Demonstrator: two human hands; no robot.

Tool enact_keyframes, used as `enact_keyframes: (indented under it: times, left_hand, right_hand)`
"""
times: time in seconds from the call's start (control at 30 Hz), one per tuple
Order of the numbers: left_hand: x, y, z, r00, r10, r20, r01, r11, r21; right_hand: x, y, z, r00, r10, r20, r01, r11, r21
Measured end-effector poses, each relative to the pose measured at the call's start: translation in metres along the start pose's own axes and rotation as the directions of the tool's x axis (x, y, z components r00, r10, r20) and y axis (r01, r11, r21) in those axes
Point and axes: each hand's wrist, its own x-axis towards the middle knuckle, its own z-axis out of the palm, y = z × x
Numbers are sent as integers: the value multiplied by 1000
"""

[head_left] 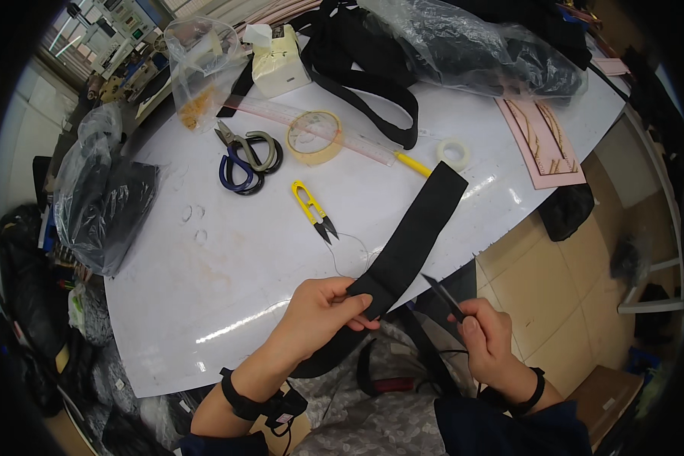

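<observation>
A wide black strap (418,228) is pinched in my left hand (319,315), thumb on top. From there it runs up and to the right across the table's near edge, and its lower part hangs toward my lap. My right hand (490,342) grips a slim black pointed tool (442,296), its tip toward the strap but apart from it; I cannot make out its exact kind. Yellow-handled thread snips (311,209) lie just beyond the strap. A thin loose thread (338,262) trails from near their tips toward my left hand.
On the white table (228,266) lie scissors (247,163), a tape roll (314,138), a smaller white roll (453,153), a clear ruler (342,137) and a yellow pen-like tool (412,163). Plastic-wrapped black goods (106,197) sit left; a pink card with chains (539,144) sits at right.
</observation>
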Motion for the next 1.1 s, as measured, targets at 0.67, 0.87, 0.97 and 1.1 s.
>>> enact_keyframes:
  times: [0.67,0.87,0.97,1.1]
  left_hand:
    - [-28,14,1,988,145,-56,-133,975,180]
    - [-37,-28,2,858,469,-208,-472,881,41]
    - [-68,-32,0,946,310,-92,-323,894,-310]
    - [-131,-69,-32,995,98,-20,-99,993,-69]
  right_hand:
    - [67,-27,50,930,303,209,-333,451,828]
    - [70,-45,59,900,289,327,-423,394,816]
    - [81,-63,51,917,252,308,-386,372,844]
    - [95,-67,34,981,146,125,-178,452,874]
